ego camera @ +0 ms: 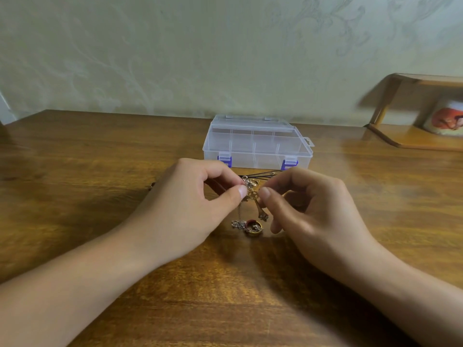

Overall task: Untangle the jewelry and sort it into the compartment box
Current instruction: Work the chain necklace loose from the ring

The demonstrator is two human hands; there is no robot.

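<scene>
A tangle of jewelry (251, 194) hangs between my two hands just above the wooden table (100, 159): gold charms, a thin chain and dark cords. My left hand (200, 196) pinches it from the left with thumb and forefinger. My right hand (305, 204) pinches it from the right. A gold ring (254, 227) and a small silver chain piece (238, 224) lie on the table below the tangle. The clear plastic compartment box (258, 142) with blue latches stands closed just behind my hands, several dividers showing through its lid.
A small wooden shelf (413, 136) stands at the back right with a printed cup (446, 120) on it. A wall runs along the table's far edge. A small dark bead (151, 185) lies left of my left hand.
</scene>
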